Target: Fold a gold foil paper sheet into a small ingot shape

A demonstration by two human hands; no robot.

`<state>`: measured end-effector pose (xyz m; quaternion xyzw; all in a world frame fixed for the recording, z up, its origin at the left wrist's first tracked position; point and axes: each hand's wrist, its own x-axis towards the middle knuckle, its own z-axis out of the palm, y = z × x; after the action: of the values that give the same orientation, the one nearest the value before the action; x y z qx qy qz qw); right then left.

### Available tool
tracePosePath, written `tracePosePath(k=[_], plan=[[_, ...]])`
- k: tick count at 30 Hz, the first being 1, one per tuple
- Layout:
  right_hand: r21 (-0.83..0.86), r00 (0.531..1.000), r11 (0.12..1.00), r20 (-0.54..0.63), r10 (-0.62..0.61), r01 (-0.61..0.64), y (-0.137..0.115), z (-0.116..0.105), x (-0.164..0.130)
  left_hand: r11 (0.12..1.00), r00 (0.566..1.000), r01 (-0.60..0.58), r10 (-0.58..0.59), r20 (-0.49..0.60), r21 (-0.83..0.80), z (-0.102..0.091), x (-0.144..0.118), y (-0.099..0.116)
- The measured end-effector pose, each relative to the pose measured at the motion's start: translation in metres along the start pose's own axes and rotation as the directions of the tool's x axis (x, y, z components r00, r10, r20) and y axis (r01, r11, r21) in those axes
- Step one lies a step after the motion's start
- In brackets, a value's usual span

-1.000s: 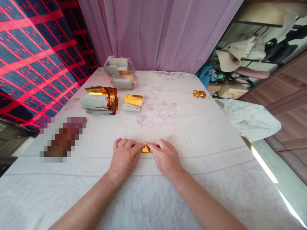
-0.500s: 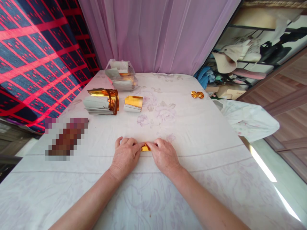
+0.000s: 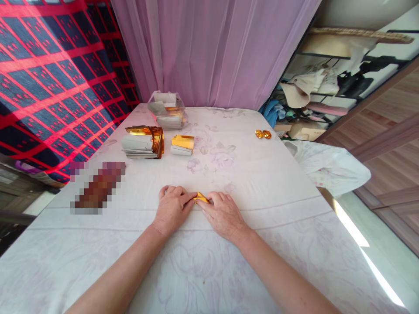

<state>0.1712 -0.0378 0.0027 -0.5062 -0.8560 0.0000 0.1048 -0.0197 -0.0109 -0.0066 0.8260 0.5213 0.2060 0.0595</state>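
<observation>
A small piece of gold foil paper (image 3: 200,199) lies on the white flowered sheet (image 3: 229,261) in front of me. My left hand (image 3: 172,209) and my right hand (image 3: 222,214) both press on it with their fingertips, knuckles up, and cover most of it. Only a small gold corner shows between the two hands.
At the back left lie a large stack of gold and white papers (image 3: 142,141), a smaller stack (image 3: 182,145) and a clear plastic bag of papers (image 3: 166,110). A folded gold piece (image 3: 263,134) sits at the far right edge. A blurred patch (image 3: 98,187) is at left.
My hands have closed in toward each other over the gold paper, so less of it shows. The view has tilted up slightly.
</observation>
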Motion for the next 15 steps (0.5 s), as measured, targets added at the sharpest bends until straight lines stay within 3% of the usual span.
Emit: tracePosePath(k=[9, 15], plan=[[0.013, 0.994, 0.996, 0.064, -0.086, 0.085, 0.012, -0.005, -0.006, 1.0, 0.999, 0.027, -0.028, 0.03, 0.012, 0.001, 0.001, -0.001], [0.028, 0.998, 0.999, 0.042, -0.047, 0.046, 0.023, -0.004, -0.017, 0.999, 0.997, 0.036, -0.036, 0.063, 0.004, -0.001, 0.002, -0.001]])
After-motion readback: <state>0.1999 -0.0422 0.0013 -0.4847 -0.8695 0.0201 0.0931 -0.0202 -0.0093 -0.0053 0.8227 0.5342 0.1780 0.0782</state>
